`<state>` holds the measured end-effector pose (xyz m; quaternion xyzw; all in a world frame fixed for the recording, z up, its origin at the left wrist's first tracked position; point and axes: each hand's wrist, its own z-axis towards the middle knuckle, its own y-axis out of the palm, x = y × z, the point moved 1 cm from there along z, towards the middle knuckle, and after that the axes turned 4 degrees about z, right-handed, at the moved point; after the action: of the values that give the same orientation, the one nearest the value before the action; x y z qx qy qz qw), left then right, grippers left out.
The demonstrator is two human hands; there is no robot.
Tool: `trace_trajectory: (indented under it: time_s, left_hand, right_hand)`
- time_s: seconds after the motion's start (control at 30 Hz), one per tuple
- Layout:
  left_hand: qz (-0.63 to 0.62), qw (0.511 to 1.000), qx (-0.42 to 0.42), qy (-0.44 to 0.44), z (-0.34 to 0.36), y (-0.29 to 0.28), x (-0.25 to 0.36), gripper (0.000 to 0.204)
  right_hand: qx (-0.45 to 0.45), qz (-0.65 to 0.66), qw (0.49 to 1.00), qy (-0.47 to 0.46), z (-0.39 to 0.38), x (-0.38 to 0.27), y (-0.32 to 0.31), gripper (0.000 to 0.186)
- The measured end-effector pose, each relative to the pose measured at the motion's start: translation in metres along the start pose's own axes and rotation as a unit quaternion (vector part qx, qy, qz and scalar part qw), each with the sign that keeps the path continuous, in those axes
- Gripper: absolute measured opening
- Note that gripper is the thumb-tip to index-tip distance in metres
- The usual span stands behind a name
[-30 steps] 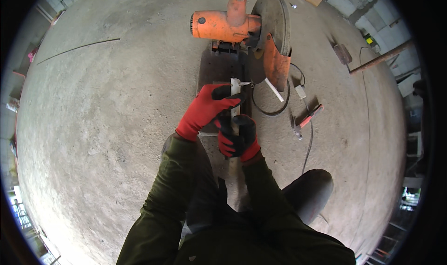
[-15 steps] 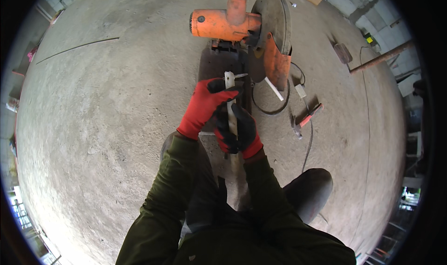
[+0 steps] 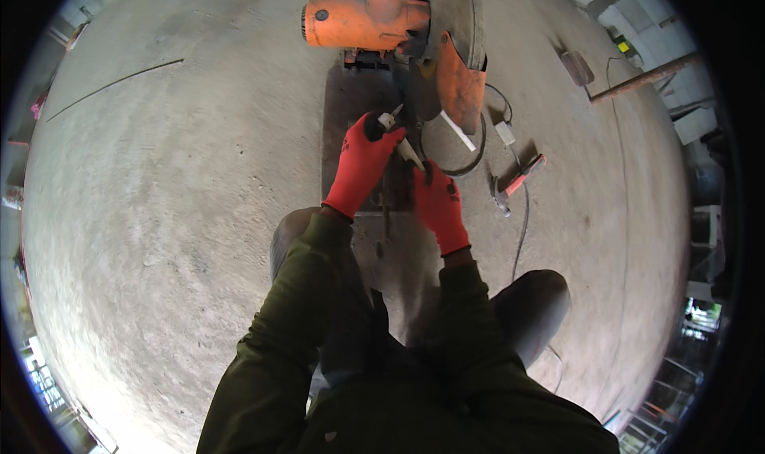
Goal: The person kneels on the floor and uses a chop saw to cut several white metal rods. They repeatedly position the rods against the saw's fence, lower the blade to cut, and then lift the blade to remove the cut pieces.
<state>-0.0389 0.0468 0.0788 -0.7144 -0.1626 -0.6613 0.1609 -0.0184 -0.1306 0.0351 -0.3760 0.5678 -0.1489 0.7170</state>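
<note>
The stick is apparently above the saw base, hammer right.

Our red-gloved left hand and right hand hold a pale bar slantwise over the dark base of an orange cut-off saw; to our right, a red-handled hammer lies on the floor across a cable

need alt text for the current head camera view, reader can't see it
A person's red-gloved left hand and right hand hold a pale bar near an orange chop saw with a large disc. A hammer lies to the right on the concrete floor.
</note>
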Motion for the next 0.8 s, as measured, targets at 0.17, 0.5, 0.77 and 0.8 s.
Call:
trace_trajectory:
  time_s: [0.17,0.5,0.77,0.8]
  left_hand:
    - [0.002,0.997,-0.079,-0.001,0.0,0.012,-0.011,0.035]
    - [0.102,0.991,-0.092,0.004,0.009,0.032,-0.014,0.028]
    - [0.17,0.983,-0.045,0.059,0.012,0.048,-0.025,0.027]
    - [0.171,0.983,-0.04,0.059,0.012,0.048,-0.024,0.026]
  right_hand:
    - [-0.004,-0.131,0.989,-0.074,0.012,0.029,-0.048,0.035]
    - [-0.097,-0.257,0.954,-0.116,0.055,0.024,-0.118,0.042]
    - [-0.096,-0.247,0.949,-0.173,0.073,0.05,-0.121,0.042]
    - [-0.104,-0.249,0.95,-0.155,0.073,0.052,-0.119,0.042]
